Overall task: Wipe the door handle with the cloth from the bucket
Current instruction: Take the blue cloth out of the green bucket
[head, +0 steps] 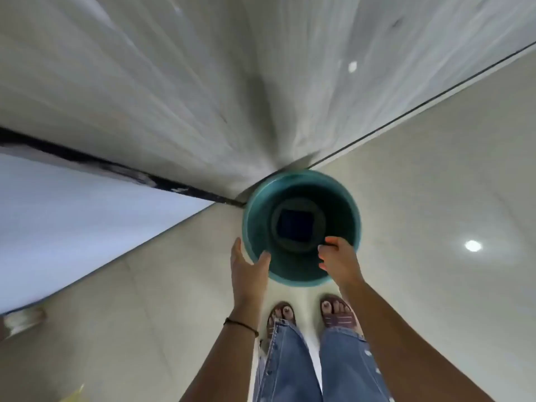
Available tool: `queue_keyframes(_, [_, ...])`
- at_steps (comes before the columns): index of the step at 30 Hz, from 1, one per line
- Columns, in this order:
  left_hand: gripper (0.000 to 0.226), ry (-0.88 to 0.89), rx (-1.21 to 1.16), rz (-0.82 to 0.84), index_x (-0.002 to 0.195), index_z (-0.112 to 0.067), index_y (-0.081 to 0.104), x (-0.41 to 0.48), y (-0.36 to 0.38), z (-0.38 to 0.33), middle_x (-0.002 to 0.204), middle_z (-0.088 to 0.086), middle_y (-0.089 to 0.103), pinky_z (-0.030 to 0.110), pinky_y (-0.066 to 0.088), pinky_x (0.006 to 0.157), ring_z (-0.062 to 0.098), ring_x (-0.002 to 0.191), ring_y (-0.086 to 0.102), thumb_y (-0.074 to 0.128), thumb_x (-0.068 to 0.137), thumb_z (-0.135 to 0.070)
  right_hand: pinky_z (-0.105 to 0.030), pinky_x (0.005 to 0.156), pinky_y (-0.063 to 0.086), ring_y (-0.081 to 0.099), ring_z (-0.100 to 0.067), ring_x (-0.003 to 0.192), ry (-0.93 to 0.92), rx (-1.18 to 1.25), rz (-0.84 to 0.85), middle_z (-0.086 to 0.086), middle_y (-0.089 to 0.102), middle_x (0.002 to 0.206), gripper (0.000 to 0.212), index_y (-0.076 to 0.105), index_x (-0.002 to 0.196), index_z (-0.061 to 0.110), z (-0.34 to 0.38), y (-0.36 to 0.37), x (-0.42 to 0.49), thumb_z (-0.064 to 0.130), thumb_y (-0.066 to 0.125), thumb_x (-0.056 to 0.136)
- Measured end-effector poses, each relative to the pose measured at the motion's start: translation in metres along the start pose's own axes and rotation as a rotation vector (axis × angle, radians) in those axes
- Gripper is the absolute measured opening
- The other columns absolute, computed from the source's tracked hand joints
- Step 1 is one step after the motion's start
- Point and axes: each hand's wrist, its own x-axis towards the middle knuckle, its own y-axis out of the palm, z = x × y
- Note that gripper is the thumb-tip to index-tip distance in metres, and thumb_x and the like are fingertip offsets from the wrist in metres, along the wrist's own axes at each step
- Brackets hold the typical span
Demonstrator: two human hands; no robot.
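A teal bucket (342, 204) stands on the pale floor right below me, against the foot of a wall. A dark blue folded cloth (294, 225) lies flat at its bottom. My left hand (248, 266) hovers at the bucket's near-left rim with fingers spread and nothing in it. Over the near-right rim, my right hand (338, 261) has its fingers curled and apart, holding nothing. No door handle is in view.
A grey-white streaked wall or door (203, 82) rises just behind the bucket, with a dark seam along its base. A white panel (72, 216) lies at left. My feet in sandals (336, 311) stand just short of the bucket. The tiled floor (435, 198) extends right.
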Motion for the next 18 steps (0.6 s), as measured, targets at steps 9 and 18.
queue_keyframes(9, [0.025, 0.242, -0.039, -0.214, 0.116, -0.019, 0.059, 0.117, 0.039, 0.058, 0.094, -0.009, 0.063, 0.004, 0.046, 0.060, -0.005, 0.075, 0.060, 0.054, 0.093, -0.011, -0.032, 0.097, 0.045, 0.052, -0.031, 0.121, 0.245, 0.184, -0.212, -0.018, 0.051, 0.136, 0.044, 0.039, 0.139, -0.003, -0.038, 0.091, 0.177, 0.008, 0.045, 0.096])
queue_keyframes(18, [0.028, 0.253, -0.146, -0.158, 0.080, -0.036, 0.058, 0.131, 0.041, 0.068, 0.069, -0.009, 0.058, 0.015, 0.045, 0.054, 0.001, 0.056, 0.049, 0.054, 0.095, -0.013, -0.035, 0.103, 0.043, 0.051, -0.032, 0.125, 0.249, 0.178, -0.218, -0.018, 0.050, 0.139, 0.055, 0.037, 0.141, -0.001, -0.034, 0.111, 0.196, 0.012, 0.056, 0.091])
